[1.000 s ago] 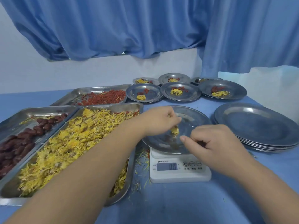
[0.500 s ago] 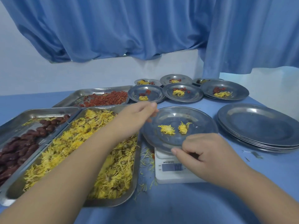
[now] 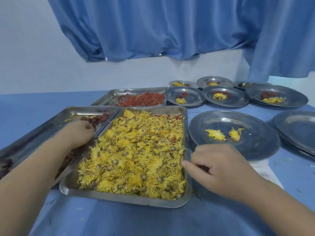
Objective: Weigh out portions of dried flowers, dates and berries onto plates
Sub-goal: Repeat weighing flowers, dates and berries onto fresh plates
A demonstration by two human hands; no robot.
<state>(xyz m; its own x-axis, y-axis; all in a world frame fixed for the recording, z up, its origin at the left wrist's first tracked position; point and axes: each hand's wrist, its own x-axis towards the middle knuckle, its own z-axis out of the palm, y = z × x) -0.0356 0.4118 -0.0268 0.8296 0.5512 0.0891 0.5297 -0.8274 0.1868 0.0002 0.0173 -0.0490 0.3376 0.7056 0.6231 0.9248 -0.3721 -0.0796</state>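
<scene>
Left hand (image 3: 78,133) among dates (image 3: 100,119) — right hand (image 3: 219,169) beside flower tray (image 3: 119,200)

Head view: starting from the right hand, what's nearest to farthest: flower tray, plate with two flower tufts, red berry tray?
1. Flower tray, beside the right hand, leftward.
2. Plate with two flower tufts, just beyond the hand.
3. Red berry tray, far back left.

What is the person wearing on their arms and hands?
Nothing shows: the left hand and the right hand are bare, with no gloves, rings or watch, and no sleeve appears on either arm up to the picture's edge.
</scene>
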